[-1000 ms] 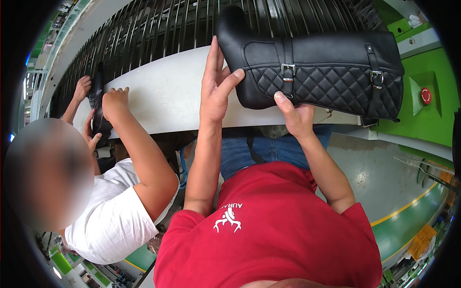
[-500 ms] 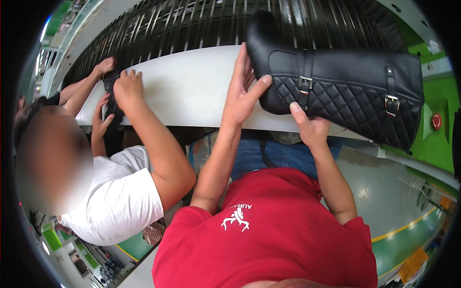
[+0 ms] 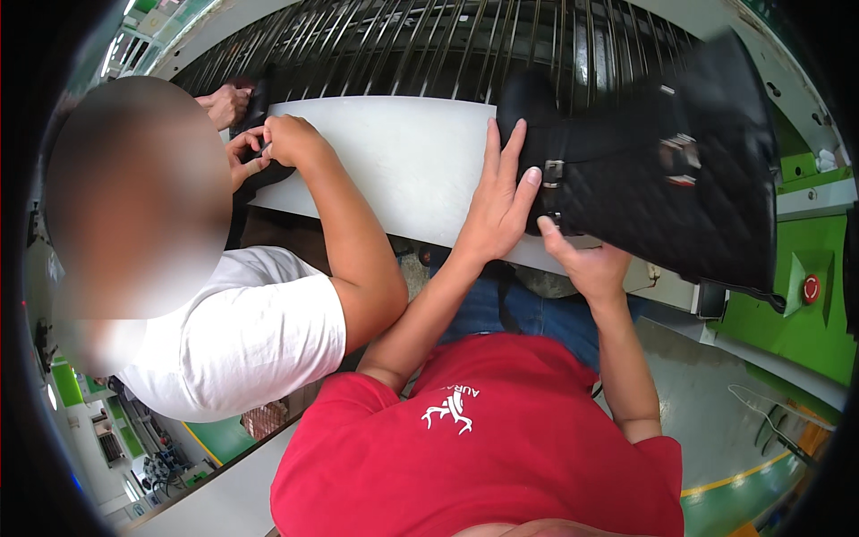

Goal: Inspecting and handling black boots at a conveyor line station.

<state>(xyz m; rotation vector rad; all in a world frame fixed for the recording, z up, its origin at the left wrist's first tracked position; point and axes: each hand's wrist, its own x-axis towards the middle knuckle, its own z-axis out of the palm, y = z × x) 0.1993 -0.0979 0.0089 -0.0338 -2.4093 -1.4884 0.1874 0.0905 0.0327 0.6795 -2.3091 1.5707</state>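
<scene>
A tall black boot (image 3: 617,192) with quilted panels and metal buckles lies on its side in front of me. Its foot points left, and its wide shaft on the right is smeared by motion. My left hand (image 3: 495,210) rests against the boot's foot and ankle, fingers stretched out, thumb close to the ankle buckle (image 3: 554,173). Underneath the ankle, my right hand (image 3: 592,267) grips the boot, its thumb on the near side and its other fingers mostly hidden.
A white board (image 3: 385,152) spans the front of a metal roller conveyor (image 3: 420,54). At my left, a co-worker in a white shirt (image 3: 242,340) handles a black item (image 3: 267,179); another person's hand (image 3: 228,106) is beyond. A green machine panel with a red button (image 3: 811,288) stands right.
The boot's shaft has swung and tilted, its opening now spreading higher and lower. My left hand has slid from the toe onto the ankle area. The co-worker has leaned closer to the board.
</scene>
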